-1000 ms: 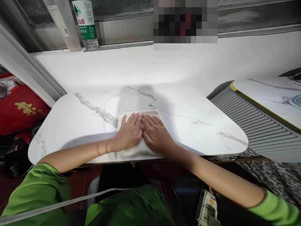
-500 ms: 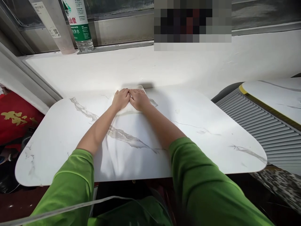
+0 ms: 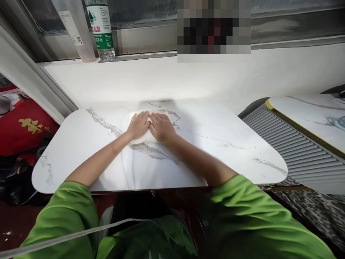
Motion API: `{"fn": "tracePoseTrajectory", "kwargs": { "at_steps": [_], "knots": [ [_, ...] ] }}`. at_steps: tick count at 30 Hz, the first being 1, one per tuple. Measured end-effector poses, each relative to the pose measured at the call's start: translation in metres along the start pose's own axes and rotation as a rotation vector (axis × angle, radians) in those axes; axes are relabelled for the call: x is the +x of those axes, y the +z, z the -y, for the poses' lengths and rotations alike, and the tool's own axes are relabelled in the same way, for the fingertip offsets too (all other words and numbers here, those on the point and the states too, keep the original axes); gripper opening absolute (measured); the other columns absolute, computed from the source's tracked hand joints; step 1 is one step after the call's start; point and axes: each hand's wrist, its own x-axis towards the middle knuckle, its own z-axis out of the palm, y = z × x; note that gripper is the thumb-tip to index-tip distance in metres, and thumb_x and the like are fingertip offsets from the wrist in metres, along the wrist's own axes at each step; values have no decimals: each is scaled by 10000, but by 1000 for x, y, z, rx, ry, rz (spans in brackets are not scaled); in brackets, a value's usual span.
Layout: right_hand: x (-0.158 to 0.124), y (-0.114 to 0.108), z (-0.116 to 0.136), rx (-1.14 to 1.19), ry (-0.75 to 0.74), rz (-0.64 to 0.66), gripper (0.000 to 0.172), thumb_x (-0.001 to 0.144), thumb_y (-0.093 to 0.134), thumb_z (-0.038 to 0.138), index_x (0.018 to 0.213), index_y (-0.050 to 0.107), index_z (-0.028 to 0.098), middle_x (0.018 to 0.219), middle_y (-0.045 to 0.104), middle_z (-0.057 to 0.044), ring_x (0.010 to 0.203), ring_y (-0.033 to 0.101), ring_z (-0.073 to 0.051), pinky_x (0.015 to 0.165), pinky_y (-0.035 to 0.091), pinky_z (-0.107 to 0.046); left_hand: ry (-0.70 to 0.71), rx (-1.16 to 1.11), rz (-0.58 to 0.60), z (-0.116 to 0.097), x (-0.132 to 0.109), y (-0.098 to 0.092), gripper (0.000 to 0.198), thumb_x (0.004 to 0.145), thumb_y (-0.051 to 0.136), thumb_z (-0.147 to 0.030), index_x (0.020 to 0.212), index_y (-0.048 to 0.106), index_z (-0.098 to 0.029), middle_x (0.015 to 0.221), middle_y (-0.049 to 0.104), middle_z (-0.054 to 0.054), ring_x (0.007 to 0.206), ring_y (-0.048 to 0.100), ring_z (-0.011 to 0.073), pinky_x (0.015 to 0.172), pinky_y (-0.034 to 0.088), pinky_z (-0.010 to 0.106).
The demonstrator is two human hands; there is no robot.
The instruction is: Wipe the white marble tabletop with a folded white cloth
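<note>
left sleeve (image 3: 64, 208): green, creased | right sleeve (image 3: 258, 212): green, creased | shirt front (image 3: 151, 239): darker green | cord (image 3: 81, 233): pale, thin

The person (image 3: 64, 212) wears the one camera on the head. It looks forward and down, over the near white surface (image 3: 237, 162) to the wall (image 3: 134, 79).

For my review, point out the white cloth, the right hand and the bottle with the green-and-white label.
White cloth (image 3: 147, 137): head view, fabric showing between the wrists.
Right hand (image 3: 162, 127): head view, back of the hand.
Bottle with the green-and-white label (image 3: 102, 33): head view, middle of its label.
</note>
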Motion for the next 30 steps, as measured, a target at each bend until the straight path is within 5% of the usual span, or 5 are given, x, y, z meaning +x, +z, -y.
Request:
{"fn": "tracePoseTrajectory", "kwargs": {
  "at_steps": [9,14,18,26,30],
  "knots": [
    [-110,-31,95,-35,-154,-26,572,944,333,255,1393,497,-59,1428,524,-264,1304,449,-379,1102,312,-519,82,5,-2,-11,-149,-11,542,993,290,-285,1503,383,-128,1592,372,100,1499,288,210,1261,155,448],
    [-106,-42,104,54,-269,17,520,898,402,265,1285,590,-26,1296,595,-271,1142,515,-373,986,386,-509,25,31,10,-9,-174,-14,558,993,294,-292,1499,392,-80,1606,318,155,1513,252,246,1253,192,462],
    [-64,-30,91,132,-279,29,456,871,418,215,1238,617,31,1203,638,-211,1076,527,-322,960,381,-464,-57,75,-21,9,-140,-13,545,985,322,-272,1491,397,-82,1606,318,158,1515,242,260,1246,191,486],
    [57,13,60,17,-58,36,422,918,362,184,1226,608,32,1210,632,-213,1112,509,-336,989,332,-453,12,112,-66,81,-3,-23,502,996,292,-233,1450,454,-93,1557,425,134,1463,358,219,1223,238,387],
    [93,29,49,18,24,-11,426,910,379,187,1254,597,62,1219,632,-204,1160,496,-348,1023,312,-468,14,105,-79,99,37,-27,489,983,299,-190,1423,488,-87,1533,459,138,1440,393,204,1208,265,359]
  ]
}}
